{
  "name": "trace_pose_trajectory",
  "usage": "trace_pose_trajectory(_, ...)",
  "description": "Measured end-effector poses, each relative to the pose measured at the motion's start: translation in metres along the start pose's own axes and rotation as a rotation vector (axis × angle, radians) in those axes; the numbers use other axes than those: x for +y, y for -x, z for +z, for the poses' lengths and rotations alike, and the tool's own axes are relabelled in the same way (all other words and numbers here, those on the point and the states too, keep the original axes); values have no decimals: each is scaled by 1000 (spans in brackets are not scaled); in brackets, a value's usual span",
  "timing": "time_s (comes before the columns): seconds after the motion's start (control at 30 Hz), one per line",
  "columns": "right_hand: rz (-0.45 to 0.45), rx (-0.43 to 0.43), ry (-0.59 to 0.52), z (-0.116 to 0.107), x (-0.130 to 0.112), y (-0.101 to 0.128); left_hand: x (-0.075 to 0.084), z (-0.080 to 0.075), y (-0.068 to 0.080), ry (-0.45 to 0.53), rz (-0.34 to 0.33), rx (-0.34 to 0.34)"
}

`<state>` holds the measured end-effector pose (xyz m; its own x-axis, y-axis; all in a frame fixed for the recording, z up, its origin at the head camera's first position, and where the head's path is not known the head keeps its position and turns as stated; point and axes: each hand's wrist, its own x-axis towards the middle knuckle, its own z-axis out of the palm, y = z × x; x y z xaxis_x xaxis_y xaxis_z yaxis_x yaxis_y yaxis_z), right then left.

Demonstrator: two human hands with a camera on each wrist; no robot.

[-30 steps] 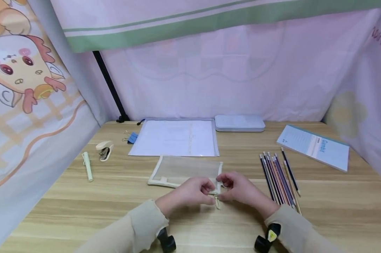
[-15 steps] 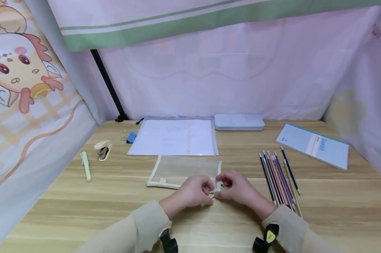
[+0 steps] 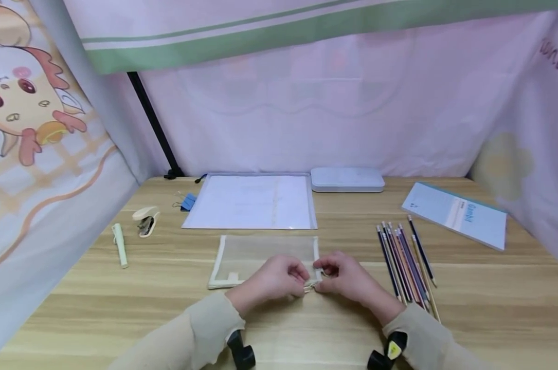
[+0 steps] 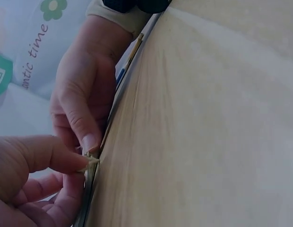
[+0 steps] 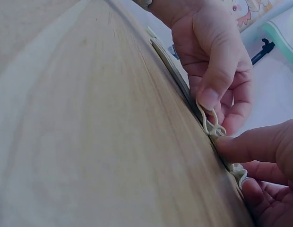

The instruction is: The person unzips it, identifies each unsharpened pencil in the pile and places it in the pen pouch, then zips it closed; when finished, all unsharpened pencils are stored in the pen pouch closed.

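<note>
A mesh zip pouch with pale edging lies flat near the middle of the table. Over its near right corner, my left hand pinches the looped zipper pull between thumb and fingers. My right hand grips the pouch's right end beside the zip; in the right wrist view its thumb presses just below the loop. The two hands are almost touching. Fingers hide most of the zip slider, and how far the zip is open cannot be made out.
Several pencils lie to the right, near a blue notebook. Behind the pouch are a clear document folder and a pale flat case. A blue binder clip, stapler and pale green pen lie left.
The zipper pull hung free below the fingers; now my left hand pinches it. The pouch's far edge has come nearer me and the pouch has shifted slightly left.
</note>
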<state>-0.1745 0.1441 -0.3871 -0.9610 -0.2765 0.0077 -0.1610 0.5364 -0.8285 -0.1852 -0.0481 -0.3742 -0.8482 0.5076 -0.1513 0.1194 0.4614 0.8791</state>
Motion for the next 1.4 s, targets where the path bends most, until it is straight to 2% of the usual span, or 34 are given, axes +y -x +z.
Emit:
trace_pose_trajectory(0.17,30,-2,-23,3,-5,-3,-12,-21,12,11,-18,-23)
trace_pose_trajectory(0.37,66,-6,-40,4,-9,-6,-27,-57,31,-88,-23,-45)
trace_pose_trajectory(0.53,112,-3,-52,3,-9,-9,-42,-89,48,-175,10,-81)
trace_pose_trajectory(0.67,121,0,-50,-1,-8,-9,-54,-117,66,-240,7,-88)
trace_pose_trajectory(0.77,117,-7,-43,-4,-7,-9,-64,-136,80,-223,-9,-90)
trace_pose_trajectory(0.83,121,-7,-42,-7,-7,-8,-72,-145,86,-175,-4,-98)
trace_pose_trajectory(0.97,127,-7,-43,-11,-8,-6,-83,-154,91,-47,0,-120)
trace_pose_trajectory(1.07,114,-35,-51,-11,-9,-6,-86,-155,92,2,-31,-129)
trace_pose_trajectory(1.2,119,-65,-69,-8,-9,-7,-77,-154,93,-89,-29,-106)
trace_pose_trajectory(1.33,125,-70,-81,-7,-8,-6,-55,-150,81,-204,63,-89)
trace_pose_trajectory(1.4,112,-76,-75,-7,-7,-6,-43,-145,72,-231,110,-126)
